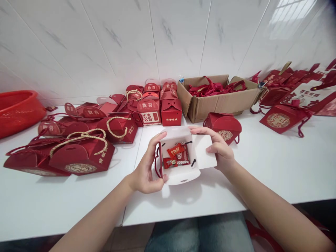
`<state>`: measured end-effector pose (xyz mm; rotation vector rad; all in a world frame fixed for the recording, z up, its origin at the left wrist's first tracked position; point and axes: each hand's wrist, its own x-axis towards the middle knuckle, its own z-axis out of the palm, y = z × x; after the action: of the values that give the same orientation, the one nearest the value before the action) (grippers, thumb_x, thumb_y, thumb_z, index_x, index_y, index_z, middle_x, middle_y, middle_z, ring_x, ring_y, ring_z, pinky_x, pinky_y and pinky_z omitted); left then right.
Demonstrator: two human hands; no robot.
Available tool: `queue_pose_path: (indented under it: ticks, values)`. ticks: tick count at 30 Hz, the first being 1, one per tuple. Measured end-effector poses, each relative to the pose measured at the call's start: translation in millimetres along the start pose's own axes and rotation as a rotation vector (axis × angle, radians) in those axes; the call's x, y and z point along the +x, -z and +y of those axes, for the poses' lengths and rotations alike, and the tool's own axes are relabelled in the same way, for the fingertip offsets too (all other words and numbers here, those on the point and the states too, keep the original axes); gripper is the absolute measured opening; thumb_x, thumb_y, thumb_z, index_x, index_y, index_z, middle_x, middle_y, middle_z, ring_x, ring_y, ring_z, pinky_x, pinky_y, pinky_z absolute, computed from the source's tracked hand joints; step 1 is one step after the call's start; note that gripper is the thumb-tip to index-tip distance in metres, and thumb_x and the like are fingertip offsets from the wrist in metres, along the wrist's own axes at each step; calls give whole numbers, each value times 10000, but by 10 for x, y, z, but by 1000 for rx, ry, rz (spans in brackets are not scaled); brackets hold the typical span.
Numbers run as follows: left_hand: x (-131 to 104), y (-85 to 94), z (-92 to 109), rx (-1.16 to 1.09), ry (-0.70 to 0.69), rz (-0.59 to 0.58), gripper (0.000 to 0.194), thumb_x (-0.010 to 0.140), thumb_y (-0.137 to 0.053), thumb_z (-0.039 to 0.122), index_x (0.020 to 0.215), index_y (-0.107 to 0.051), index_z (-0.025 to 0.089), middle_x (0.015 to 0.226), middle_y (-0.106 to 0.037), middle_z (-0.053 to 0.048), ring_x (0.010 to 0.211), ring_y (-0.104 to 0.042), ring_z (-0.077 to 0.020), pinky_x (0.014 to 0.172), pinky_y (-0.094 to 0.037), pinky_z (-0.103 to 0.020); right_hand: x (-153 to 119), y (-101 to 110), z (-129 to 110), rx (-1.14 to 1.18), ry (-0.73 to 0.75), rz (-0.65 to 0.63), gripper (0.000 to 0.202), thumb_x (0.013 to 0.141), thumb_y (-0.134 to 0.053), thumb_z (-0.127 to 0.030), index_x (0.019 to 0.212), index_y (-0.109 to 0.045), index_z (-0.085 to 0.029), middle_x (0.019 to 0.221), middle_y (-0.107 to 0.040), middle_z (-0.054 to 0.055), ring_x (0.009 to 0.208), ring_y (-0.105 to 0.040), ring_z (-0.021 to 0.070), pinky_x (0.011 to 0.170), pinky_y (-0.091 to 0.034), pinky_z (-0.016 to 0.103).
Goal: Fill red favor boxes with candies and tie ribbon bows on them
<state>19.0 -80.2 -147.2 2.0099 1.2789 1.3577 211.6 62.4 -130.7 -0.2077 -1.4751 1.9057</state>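
Note:
An opened red box (183,140) with a white inside is held between both hands above the white table. Several red wrapped candies (177,154) lie in it, and dark cord ends poke through its walls. My left hand (148,168) grips the left side, fingers at the far edge and thumb at the near corner, beside a dark red cord. My right hand (219,150) holds the right side, its thumb on the white flap (206,150) folded outward. A closed red box (223,126) stands just behind my right hand.
Red gift boxes (81,154), some with rope handles, crowd the left and back of the table (105,196). A cardboard box (217,106) of red ribbons stands at the back, a red basin (18,113) at far left, more red boxes (280,119) at right.

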Motion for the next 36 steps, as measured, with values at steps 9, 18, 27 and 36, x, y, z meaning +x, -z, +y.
queue_pose_path:
  ticks: [9,18,27,36]
  values:
    - [3,-37,-27,-69,19,3,1014,676,-725,329,1489,-130,217,1535,-187,-156,1417,-172,-405,1141,-209,-582,-11,7,76,-105,117,-145,417,776,-655,-323,1191,-629,-352,1297,-579,-6,1197,-524,247,1019,-417,416]
    - [24,-77,-42,-22,82,9,662,883,-480,539,1468,-260,321,1527,-263,-65,1407,-230,-327,1168,-183,-514,-69,-123,183,-172,36,-132,652,854,-624,-281,1426,-333,-395,1355,-537,39,1144,-581,205,937,-507,383]
    - [21,-157,-33,-202,242,170,697,898,-522,348,1468,-121,365,1470,-355,-92,1252,-468,-264,989,-448,-455,-80,-186,276,-263,14,-10,617,832,-637,-295,1388,-370,-327,1327,-528,82,1249,-484,224,991,-463,417]
    - [95,-133,-59,-20,438,456,515,876,-535,454,1326,-356,278,1313,-485,-94,1251,-441,-256,1050,-336,-484,-49,-111,312,-262,70,-8,520,857,-594,-439,1345,-435,-356,1455,-419,39,1294,-435,234,1052,-402,454]
